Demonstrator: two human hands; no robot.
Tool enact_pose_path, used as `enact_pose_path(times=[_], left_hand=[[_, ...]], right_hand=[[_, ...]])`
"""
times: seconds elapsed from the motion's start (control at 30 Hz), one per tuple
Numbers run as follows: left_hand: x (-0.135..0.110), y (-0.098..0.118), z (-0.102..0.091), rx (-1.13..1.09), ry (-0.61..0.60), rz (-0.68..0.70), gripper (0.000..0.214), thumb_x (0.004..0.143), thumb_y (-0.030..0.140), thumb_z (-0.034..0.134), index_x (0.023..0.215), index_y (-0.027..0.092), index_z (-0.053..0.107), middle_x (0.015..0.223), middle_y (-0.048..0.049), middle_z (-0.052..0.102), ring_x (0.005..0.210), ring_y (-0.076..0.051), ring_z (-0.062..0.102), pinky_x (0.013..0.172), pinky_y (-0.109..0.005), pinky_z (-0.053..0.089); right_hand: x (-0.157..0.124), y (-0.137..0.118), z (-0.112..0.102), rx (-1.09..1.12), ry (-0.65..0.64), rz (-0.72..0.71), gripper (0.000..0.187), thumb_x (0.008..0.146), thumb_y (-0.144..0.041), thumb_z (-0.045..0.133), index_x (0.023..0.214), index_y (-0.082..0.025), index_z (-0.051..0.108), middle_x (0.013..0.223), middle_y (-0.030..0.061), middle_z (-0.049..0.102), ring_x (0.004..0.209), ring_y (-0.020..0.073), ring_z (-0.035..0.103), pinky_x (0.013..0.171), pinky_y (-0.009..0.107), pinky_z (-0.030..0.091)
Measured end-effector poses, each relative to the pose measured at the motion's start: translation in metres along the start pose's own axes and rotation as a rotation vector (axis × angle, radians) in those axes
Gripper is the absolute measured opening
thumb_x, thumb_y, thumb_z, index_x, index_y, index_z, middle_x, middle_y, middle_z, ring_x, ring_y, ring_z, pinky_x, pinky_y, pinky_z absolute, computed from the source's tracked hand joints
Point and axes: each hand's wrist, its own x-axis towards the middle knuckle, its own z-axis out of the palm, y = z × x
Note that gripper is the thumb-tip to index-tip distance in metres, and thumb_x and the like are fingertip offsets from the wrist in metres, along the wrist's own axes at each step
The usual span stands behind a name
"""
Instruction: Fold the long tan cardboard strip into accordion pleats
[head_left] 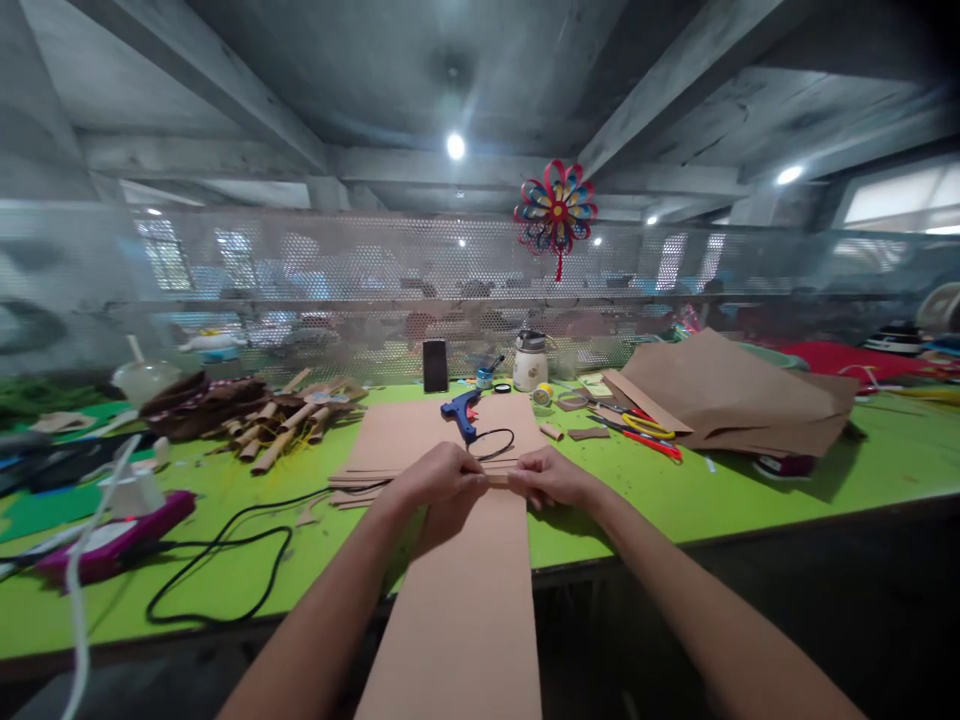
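Observation:
A long tan sheet (472,610), paper or felt, runs from the table toward me and hangs past the front edge. My left hand (442,475) pinches the left side of its far end, fingers closed. At the right side of that end, my right hand (551,477) is closed on it too. Between them the end looks folded or rolled into a narrow band. A blue hot glue gun (463,415) with a red trigger lies just beyond my hands on a stack of tan sheets (390,432), its black cord beside it.
Rolled brown pieces (281,425) lie left, near a purple power strip (112,540) and loose black cable (289,545). Scissors with red and yellow handles (649,432) and large brown sheets (739,390) are right. A phone (435,366) and jar (530,365) stand at the back.

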Motion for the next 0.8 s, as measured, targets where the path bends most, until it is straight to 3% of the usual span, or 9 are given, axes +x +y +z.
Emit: enact_pose_path(times=[0.17,0.3,0.57,0.8], left_hand=[[-0.005,0.005,-0.005,-0.036,-0.019,0.015,0.034,0.074,0.035,0.048,0.082,0.011,0.072,0.06,0.0007,0.057,0.054,-0.01,0.04,0.052,-0.019,0.03],[-0.007,0.003,-0.008,-0.131,-0.047,0.026,0.038,0.075,0.04,0.05,0.083,0.009,0.072,0.063,-0.0007,0.059,0.055,-0.01,0.041,0.052,-0.019,0.031],[0.001,-0.007,0.001,-0.212,-0.107,0.085,0.041,0.078,0.046,0.05,0.087,0.011,0.07,0.065,0.0002,0.058,0.056,-0.009,0.041,0.051,-0.019,0.03],[0.0,-0.009,-0.003,-0.199,-0.054,-0.006,0.034,0.075,0.042,0.053,0.08,0.011,0.068,0.064,0.0003,0.056,0.057,-0.01,0.043,0.053,-0.02,0.032]], right_hand=[[-0.002,-0.005,-0.003,0.004,-0.024,0.038,0.041,0.08,-0.052,0.055,0.066,-0.013,0.054,0.042,-0.0043,0.047,0.032,0.0038,0.033,0.035,0.017,0.023],[-0.002,-0.005,-0.003,-0.021,0.039,0.022,0.042,0.077,-0.053,0.058,0.069,-0.012,0.058,0.044,-0.004,0.047,0.037,0.0046,0.038,0.039,0.018,0.026],[-0.003,-0.001,0.0,0.037,0.024,0.017,0.046,0.081,-0.055,0.051,0.056,-0.015,0.049,0.042,-0.0037,0.045,0.035,0.0072,0.044,0.036,0.018,0.031],[-0.002,-0.004,-0.004,-0.057,0.153,0.005,0.042,0.08,-0.049,0.051,0.055,-0.016,0.048,0.041,-0.0062,0.036,0.034,0.0057,0.033,0.034,0.02,0.023]])
